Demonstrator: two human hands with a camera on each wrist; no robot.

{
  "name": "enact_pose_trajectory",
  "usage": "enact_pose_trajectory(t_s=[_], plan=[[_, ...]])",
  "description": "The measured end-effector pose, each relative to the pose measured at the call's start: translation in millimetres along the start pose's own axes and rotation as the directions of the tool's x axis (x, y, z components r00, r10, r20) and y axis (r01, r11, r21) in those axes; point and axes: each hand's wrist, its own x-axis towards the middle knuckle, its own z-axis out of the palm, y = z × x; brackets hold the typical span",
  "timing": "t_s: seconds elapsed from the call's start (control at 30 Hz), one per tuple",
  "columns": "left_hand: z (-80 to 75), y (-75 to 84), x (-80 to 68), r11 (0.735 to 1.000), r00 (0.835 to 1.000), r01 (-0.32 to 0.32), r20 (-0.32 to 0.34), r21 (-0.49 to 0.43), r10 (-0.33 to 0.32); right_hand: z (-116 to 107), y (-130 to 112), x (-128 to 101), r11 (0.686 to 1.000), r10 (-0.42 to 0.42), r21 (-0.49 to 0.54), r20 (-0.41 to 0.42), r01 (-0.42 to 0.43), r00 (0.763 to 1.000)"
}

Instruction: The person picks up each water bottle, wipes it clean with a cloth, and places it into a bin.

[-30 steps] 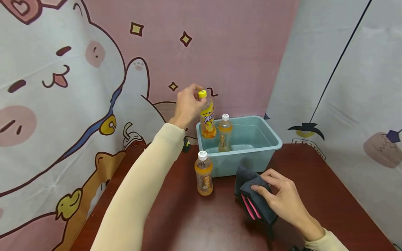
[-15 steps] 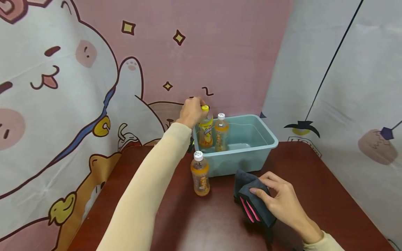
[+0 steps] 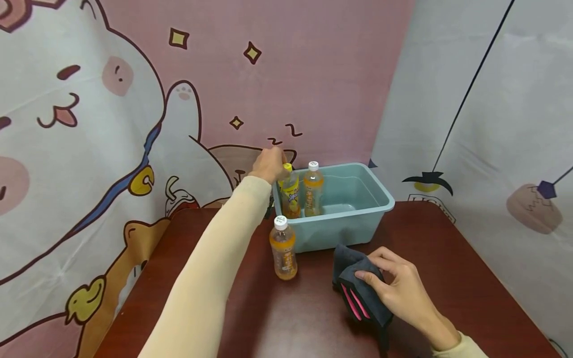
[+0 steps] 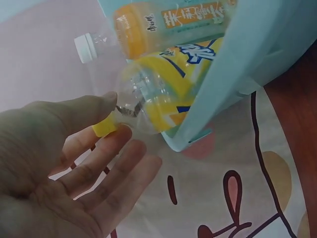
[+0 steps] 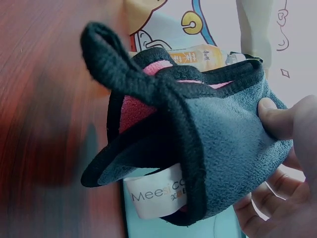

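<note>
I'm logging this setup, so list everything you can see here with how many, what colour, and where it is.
Yellow-capped bottle: 1, yellow label, orange drink, standing in the bin's near-left corner.
White-capped bottle in bin: 1, orange drink, standing just right of the yellow-capped one.
White-capped bottle on table: 1, orange drink, upright in front of the bin's left end.
Bin: 1, pale teal plastic, at the back of the table.
Cloth: 1, dark grey with pink inside and black trim, folded, on the table in front of the bin.
Table: 1, dark red-brown wood.
Backdrop: pink and white cartoon sheets behind and at both sides.
Left hand: fingers on the yellow cap.
Right hand: holds the cloth.
</note>
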Motion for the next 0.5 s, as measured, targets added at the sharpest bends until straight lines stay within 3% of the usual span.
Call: enact_pose_trajectory(t_s=[0.2, 0.27, 0.33, 0.43, 0.5], plan=[[7.6, -6.1, 7.7, 1.000, 0.999, -0.002, 0.047, 0.006, 0.002, 3.7, -0.6, -1.2, 0.999, -0.034, 0.013, 0.000, 0.034, 0.999], [22.6, -20.8, 30.3, 1.000, 0.999, -0.022, 0.042, 0.022, 0.021, 4.2, -0.9, -1.1, 0.999, -0.040, 0.014, 0.000, 0.040, 0.999], [26.6, -22.4, 36.0, 0.999, 0.999, -0.027, 0.048, 0.040, 0.025, 4.3, -1.5, -0.9, 0.999, -0.046, 0.012, -0.001, 0.046, 0.999], [23.9, -19.3, 28.0, 0.999, 0.999, -0.034, 0.039, 0.042, 0.033, 4.0, -2.7, -0.5, 0.999, -0.047, 0.011, -0.003, 0.047, 0.999], [9.7, -5.8, 6.7, 0.998, 0.998, -0.029, 0.050, 0.047, 0.027, 3.6, -3.6, -0.2, 0.999, -0.044, 0.008, -0.002, 0.044, 0.999]])
